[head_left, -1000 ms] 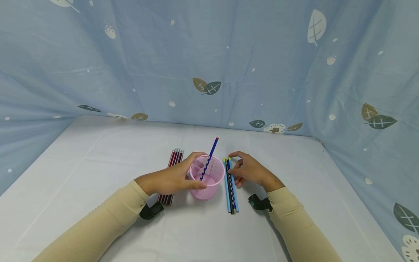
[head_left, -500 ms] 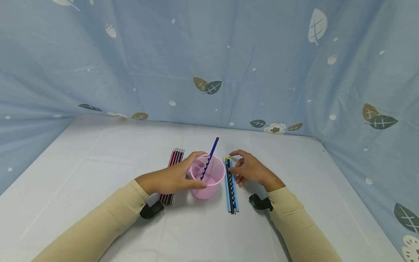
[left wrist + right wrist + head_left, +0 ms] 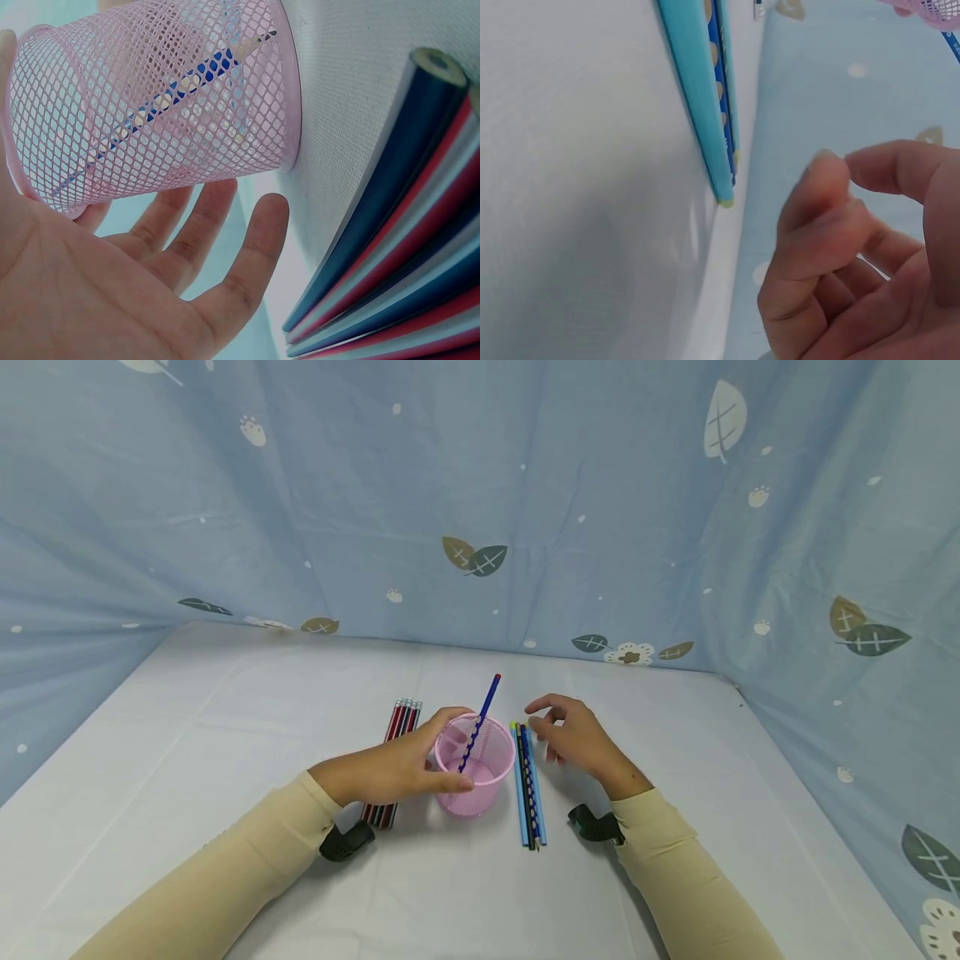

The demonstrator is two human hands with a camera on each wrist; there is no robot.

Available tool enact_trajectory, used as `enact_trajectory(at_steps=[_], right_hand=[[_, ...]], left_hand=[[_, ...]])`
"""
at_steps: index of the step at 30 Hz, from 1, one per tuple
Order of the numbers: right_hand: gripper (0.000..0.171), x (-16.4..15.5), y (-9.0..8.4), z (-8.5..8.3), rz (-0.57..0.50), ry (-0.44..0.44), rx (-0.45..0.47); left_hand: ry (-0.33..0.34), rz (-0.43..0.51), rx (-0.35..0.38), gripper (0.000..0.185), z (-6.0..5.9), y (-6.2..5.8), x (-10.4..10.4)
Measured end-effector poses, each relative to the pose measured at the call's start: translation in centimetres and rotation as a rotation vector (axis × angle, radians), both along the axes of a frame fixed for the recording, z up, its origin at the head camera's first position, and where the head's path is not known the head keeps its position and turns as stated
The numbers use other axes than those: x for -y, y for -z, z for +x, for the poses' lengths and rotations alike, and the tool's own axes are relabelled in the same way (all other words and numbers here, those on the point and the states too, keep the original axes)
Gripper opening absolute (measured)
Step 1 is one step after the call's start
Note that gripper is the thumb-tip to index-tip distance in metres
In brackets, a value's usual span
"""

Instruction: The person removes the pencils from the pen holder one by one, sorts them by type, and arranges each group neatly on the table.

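My left hand [image 3: 397,768] holds a pink mesh pencil cup [image 3: 468,802] upright, thumb at the near rim and fingers round the far side. A blue dotted pencil [image 3: 491,693] with a red end leans inside the cup; its sharpened tip is down near the base in the left wrist view. My right hand [image 3: 577,739], fingers loosely bent and holding nothing, hovers at the far ends of a row of pencils [image 3: 528,802] to the right of the cup. In the right wrist view, a light blue pencil [image 3: 697,97] lies apart from the fingertips [image 3: 825,180].
Several red-and-black striped pencils [image 3: 405,718] lie side by side left of the cup, partly hidden under the left forearm and hand. A white cloth covers the table [image 3: 465,902]. A blue leaf-patterned curtain [image 3: 360,510] hangs behind and at both sides.
My right hand has lifted slightly and drawn back from the pencils toward their far ends, its fingers coming off the row. The left hand and the cup have stayed put.
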State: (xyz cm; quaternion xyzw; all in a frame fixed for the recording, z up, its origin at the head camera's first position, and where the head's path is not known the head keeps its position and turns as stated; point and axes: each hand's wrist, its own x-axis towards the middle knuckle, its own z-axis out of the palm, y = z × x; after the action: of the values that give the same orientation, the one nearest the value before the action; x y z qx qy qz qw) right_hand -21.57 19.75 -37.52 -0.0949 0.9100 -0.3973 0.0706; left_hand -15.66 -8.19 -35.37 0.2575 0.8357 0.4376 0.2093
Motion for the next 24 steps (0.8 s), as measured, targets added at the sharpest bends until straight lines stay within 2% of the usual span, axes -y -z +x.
enact_trajectory(at_steps=[12, 24], right_hand=[[0.026, 0.5, -0.8, 0.5, -0.132, 0.032, -0.036], [0.026, 1.6, -2.1, 2.0, -0.267, -0.003, -0.047]], left_hand=[[0.0, -0.01, -0.005, 0.089, 0.1, 0.0, 0.0], [0.003, -0.008, -0.014, 0.09, 0.0, 0.1, 0.0]])
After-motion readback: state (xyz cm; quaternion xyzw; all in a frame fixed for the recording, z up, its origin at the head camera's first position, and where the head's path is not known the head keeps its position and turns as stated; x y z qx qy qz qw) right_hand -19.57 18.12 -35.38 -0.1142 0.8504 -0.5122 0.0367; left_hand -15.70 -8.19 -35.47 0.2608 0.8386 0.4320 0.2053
